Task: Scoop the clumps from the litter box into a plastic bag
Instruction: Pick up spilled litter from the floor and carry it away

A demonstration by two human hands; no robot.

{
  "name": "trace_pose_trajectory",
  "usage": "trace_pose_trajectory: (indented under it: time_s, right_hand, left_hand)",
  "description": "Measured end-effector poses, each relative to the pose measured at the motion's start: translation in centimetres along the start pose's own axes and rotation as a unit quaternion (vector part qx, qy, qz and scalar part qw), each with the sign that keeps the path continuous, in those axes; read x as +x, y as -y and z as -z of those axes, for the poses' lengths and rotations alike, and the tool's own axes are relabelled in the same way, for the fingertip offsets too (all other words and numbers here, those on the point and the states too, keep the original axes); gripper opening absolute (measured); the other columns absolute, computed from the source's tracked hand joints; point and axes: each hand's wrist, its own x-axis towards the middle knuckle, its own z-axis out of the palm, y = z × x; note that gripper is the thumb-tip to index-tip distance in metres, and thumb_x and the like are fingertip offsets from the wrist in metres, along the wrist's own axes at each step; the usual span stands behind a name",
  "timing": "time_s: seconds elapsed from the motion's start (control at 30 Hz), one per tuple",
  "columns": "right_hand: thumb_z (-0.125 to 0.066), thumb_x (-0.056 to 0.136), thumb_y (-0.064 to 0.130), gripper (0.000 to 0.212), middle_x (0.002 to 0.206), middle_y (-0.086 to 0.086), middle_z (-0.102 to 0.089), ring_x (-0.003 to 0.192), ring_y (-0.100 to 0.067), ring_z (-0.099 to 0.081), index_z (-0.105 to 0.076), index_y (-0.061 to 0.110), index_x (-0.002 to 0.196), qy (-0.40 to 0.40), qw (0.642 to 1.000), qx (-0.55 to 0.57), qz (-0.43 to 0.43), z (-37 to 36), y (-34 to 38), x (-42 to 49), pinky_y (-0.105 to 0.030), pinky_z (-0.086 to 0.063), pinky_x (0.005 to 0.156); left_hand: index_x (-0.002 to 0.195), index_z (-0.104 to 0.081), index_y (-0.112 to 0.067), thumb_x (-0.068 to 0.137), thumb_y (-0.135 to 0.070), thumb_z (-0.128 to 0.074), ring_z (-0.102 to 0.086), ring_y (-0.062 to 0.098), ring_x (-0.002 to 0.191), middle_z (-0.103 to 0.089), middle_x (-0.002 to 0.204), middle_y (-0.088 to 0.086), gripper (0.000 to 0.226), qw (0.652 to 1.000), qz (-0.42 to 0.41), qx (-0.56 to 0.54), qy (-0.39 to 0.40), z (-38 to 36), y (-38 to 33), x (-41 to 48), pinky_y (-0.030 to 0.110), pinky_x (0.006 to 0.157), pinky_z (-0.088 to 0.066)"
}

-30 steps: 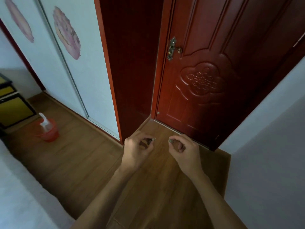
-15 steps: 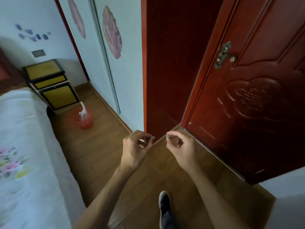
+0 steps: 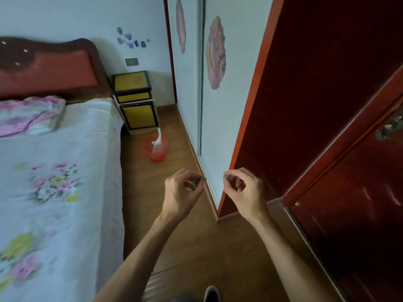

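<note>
No litter box, scoop or clumps are in view. My left hand (image 3: 183,190) and my right hand (image 3: 243,190) are held out side by side at chest height over the wooden floor (image 3: 196,247). On each hand the fingers are curled in and thumb and forefinger are pinched together. A tiny grey speck shows at each pinch; I cannot tell what it is. A small red bucket (image 3: 155,150) stands on the floor ahead, with something white sticking out of it.
A bed (image 3: 56,182) with a floral white cover fills the left. A yellow-and-black bedside cabinet (image 3: 135,101) stands beyond the bucket. A white sliding wardrobe (image 3: 216,127) and a dark red door (image 3: 359,214) line the right. My shoe (image 3: 212,294) shows at the bottom.
The view has swung left, away from the red door and toward the bed, cabinet and bucket. Both hands have kept the same pinched pose in front of me.
</note>
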Motion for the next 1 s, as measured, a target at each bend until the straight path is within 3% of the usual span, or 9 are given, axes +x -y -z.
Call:
trace_pose_trajectory:
  time_s: [0.13, 0.3, 0.63, 0.83, 1.0]
  right_hand:
    - [-0.073, 0.077, 0.0, 0.015, 0.077, 0.003, -0.064, 0.057, -0.01, -0.051, -0.072, 0.008, 0.09, 0.032, 0.999, 0.034, 0.022, -2.7, -0.6, 2.8, -0.021, -0.045, 0.052]
    - [-0.074, 0.077, 0.001, 0.016, 0.079, 0.003, -0.065, 0.065, -0.001, -0.054, -0.072, 0.009, 0.092, 0.071, 0.996, 0.048, 0.034, -6.7, -0.2, 6.0, -0.006, -0.038, 0.058]
    - [-0.074, 0.081, 0.012, 0.017, 0.087, 0.011, -0.065, 0.074, -0.008, -0.06, -0.072, 0.018, 0.097, 0.121, 0.991, 0.044, 0.034, -18.0, -0.3, 14.9, -0.008, -0.048, 0.058]
    - [-0.073, 0.081, 0.006, 0.016, 0.079, 0.014, -0.06, 0.062, -0.009, -0.056, -0.071, 0.014, 0.095, 0.128, 0.989, 0.069, 0.034, -25.0, 0.8, 20.5, -0.011, -0.044, 0.053]
    - [-0.073, 0.082, 0.009, 0.017, 0.082, 0.012, -0.062, 0.065, -0.013, -0.058, -0.071, 0.016, 0.097, 0.149, 0.985, 0.084, 0.018, -29.3, 0.4, 24.1, -0.013, -0.046, 0.055]
  left_hand:
    - [0.081, -0.073, -0.012, 0.076, -0.007, -0.076, -0.064, 0.008, 0.068, -0.067, 0.08, -0.005, 0.008, 0.999, 0.018, 0.026, -0.036, 1.2, 1.7, 1.7, 0.015, 0.058, -0.052]
    - [0.079, -0.073, -0.012, 0.075, -0.007, -0.077, -0.064, 0.007, 0.068, -0.067, 0.078, -0.006, 0.008, 0.995, 0.052, 0.042, -0.078, 3.1, 4.5, 3.9, 0.009, 0.059, -0.047]
    - [0.08, -0.074, -0.014, 0.076, -0.009, -0.077, -0.064, 0.007, 0.069, -0.067, 0.079, -0.008, 0.008, 0.988, 0.095, 0.05, -0.112, 7.3, 14.4, 12.7, 0.012, 0.059, -0.05]
    - [0.081, -0.074, -0.016, 0.077, -0.011, -0.077, -0.064, 0.007, 0.071, -0.067, 0.079, -0.009, 0.007, 0.986, 0.107, 0.055, -0.111, 10.4, 20.4, 17.8, 0.012, 0.059, -0.051]
    - [0.081, -0.073, -0.016, 0.077, -0.011, -0.078, -0.064, 0.005, 0.072, -0.066, 0.079, -0.01, 0.008, 0.986, 0.115, 0.06, -0.106, 11.8, 23.9, 21.3, 0.009, 0.061, -0.05]
